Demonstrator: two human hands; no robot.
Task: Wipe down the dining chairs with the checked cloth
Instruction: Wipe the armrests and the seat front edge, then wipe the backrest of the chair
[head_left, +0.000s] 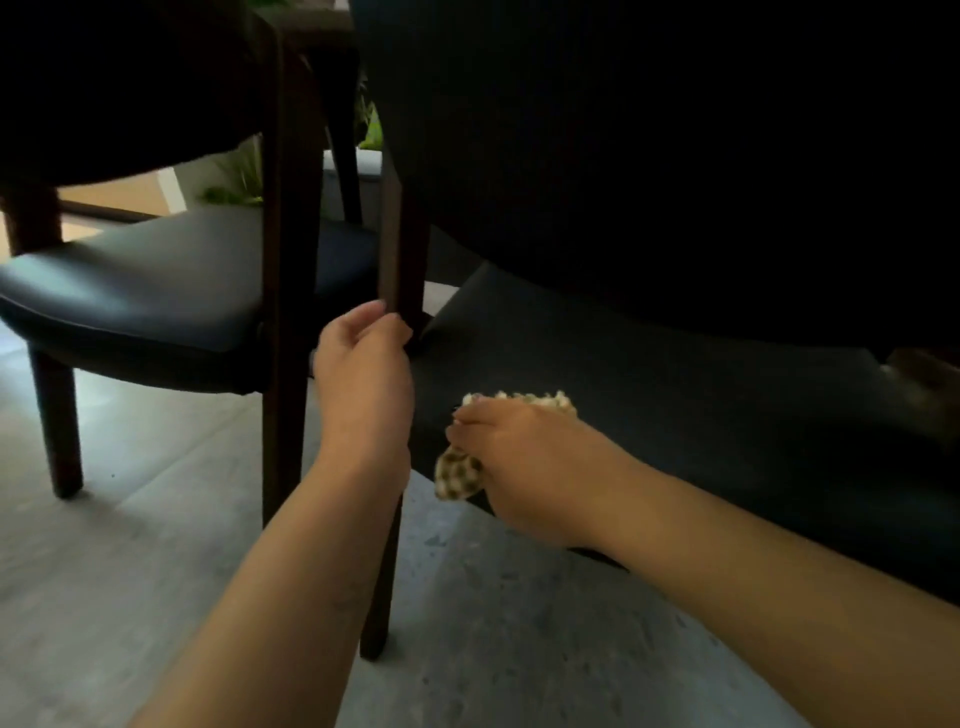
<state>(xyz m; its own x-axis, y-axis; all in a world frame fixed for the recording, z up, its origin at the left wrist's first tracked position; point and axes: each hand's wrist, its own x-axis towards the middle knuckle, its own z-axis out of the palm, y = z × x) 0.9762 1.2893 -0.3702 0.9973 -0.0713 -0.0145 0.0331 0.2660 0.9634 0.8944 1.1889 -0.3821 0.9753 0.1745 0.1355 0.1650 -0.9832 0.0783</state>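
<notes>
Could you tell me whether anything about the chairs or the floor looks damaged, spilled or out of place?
Nothing stands out. The left hand grips the wooden post of the near chair while the right hand holds the checked cloth on its dark seat. The second chair stands upright on the grey floor, which shows mottling but no spill.

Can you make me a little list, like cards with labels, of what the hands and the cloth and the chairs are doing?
left hand: grips the wooden post of the near chair
right hand: holds the checked cloth and presses it on the near chair's dark seat
other chair: stands to the left, untouched
floor: grey
plants: green, seen behind the chairs
</notes>
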